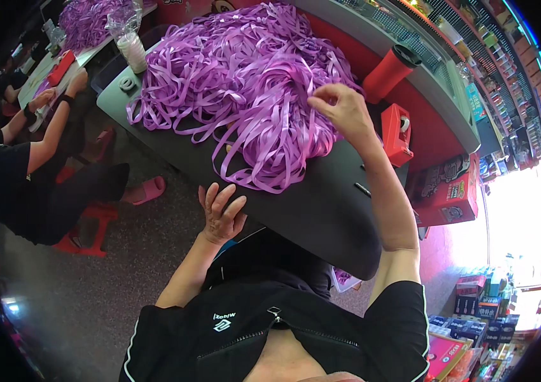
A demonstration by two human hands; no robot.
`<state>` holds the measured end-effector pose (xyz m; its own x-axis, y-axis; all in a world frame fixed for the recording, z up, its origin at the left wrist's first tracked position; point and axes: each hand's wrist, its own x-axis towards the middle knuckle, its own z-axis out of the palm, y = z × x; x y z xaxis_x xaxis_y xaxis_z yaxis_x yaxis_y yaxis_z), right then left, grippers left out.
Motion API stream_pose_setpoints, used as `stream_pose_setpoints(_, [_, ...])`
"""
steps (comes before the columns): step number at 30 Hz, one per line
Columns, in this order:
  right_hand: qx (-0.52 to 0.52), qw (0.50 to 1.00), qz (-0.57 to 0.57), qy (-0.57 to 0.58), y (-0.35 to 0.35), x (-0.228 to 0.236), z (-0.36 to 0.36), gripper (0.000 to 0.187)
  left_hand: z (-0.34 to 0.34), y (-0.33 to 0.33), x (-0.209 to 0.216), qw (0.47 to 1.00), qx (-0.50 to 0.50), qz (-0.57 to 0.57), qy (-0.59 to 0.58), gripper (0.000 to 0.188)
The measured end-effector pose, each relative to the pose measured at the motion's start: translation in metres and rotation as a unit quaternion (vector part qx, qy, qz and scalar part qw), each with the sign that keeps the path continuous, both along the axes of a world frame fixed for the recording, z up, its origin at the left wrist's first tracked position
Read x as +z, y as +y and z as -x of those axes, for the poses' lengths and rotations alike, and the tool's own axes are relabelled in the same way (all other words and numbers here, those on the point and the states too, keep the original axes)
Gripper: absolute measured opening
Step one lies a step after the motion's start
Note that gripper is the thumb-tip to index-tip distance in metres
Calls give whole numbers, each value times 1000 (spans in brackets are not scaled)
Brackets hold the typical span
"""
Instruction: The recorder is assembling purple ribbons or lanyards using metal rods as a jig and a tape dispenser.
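A: What is at the centre?

B: A large, tangled heap of purple ribbons [245, 76] on a black bench [327, 204], its loops trailing toward the front edge.

A: And the hands?

B: The right hand [341, 113] is at the heap's right side, thumb and fingertips drawn together; I cannot tell whether they pinch a ribbon. The left hand [221, 219] is at the front edge, fingers parted, near the lowest loops.

A: Further out?

B: A red cylinder [388, 75] and red case [395, 135] on the right; white cups [131, 53] and a seated person [13, 181] on the left.
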<state>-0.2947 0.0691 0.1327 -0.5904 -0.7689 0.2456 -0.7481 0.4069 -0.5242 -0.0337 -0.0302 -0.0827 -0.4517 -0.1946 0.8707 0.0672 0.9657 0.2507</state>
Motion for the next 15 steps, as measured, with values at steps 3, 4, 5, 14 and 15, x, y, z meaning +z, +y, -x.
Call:
stream_pose_setpoints(3, [150, 980, 115, -65, 2, 29, -52, 17, -6, -1, 4, 1000, -3, -8, -16, 38])
stream_pose_setpoints(4, [256, 957, 56, -121, 12, 41, -67, 15, -7, 0, 8, 1000, -3, -9, -17, 38])
stream_pose_setpoints(5, [361, 916, -3, -176, 21, 47, -82, 13, -10, 1, 12, 1000, -5, -9, -30, 39])
stream_pose_setpoints(14, [390, 865, -195, -249, 80, -21, -107, 19, -23, -5, 89, 975, -75, -205, 29, 32])
stream_pose_setpoints(15, [372, 876, -171, -255, 82, -24, -109, 19, -18, -15, 101, 980, -105, -167, -2, 28])
